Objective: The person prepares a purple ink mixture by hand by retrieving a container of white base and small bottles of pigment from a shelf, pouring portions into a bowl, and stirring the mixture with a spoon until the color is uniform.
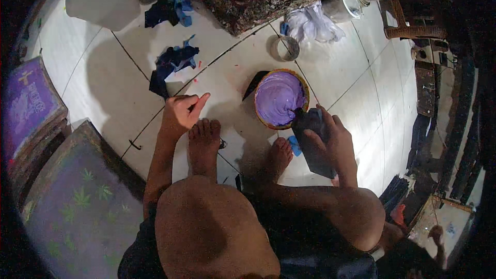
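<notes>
My right hand (335, 139) is wrapped round a dark, boxy bottle (311, 150), which tilts with its narrow neck over the near right rim of a round tub. Smooth purple paint (279, 98) with swirl marks fills this tub (257, 108). A thin dark stream seems to meet the paint below the neck. To the left, my left hand (182, 112) hovers above the floor near my foot, its fingers curled and the thumb side pointing out. Whether anything is inside those fingers is hidden. Dark cloth scraps (175, 62) lie just beyond it.
A clear round container (285, 49) stands beyond the tub, near a white cloth bundle (315, 25) and a paint-crusted block (243, 10). At left are printed purple panels (33, 98) and a grey panel with green leaves (77, 217). Another person (413, 256) appears at lower right.
</notes>
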